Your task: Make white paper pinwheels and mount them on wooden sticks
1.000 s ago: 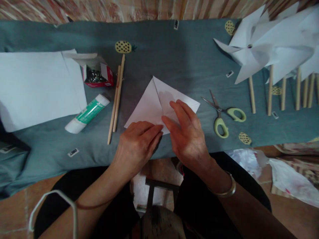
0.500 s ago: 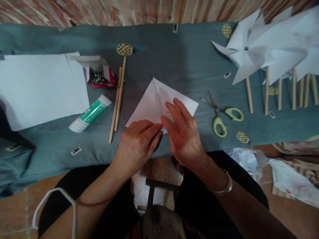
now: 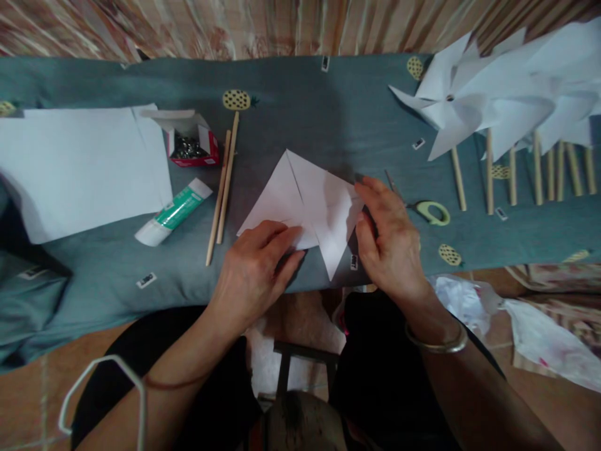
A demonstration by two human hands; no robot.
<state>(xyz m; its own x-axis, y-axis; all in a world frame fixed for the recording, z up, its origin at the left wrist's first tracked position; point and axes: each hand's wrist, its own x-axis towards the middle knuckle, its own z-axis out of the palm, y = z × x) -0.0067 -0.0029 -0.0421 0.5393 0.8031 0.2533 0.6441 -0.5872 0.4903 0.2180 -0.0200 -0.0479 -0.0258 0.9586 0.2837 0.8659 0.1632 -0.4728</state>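
Note:
A folded white sheet of paper (image 3: 323, 194) lies on the cloth in front of me, with crease lines and one pointed flap hanging toward me. My left hand (image 3: 258, 263) holds its lower left edge, fingers on top and thumb by the edge. At the right corner, my right hand (image 3: 387, 235) has its curved fingers and thumb around the paper's edge. Just beyond that hand lie scissors (image 3: 434, 213) with green handles, partly hidden by it. Two wooden sticks (image 3: 223, 188) rest left of the paper.
A glue stick (image 3: 176, 213), an open red box of small metal pieces (image 3: 192, 147) and white sheets (image 3: 84, 175) lie at left. Several paper pinwheels (image 3: 451, 100) on sticks lie at right. The green tablecloth (image 3: 291, 94) ends near my knees; plastic bags (image 3: 469, 304) sit below right.
My right hand has moved right, from the paper's middle to its right corner, and now covers part of the scissors. A pointed flap now extends toward me. My left hand stays at the lower left edge.

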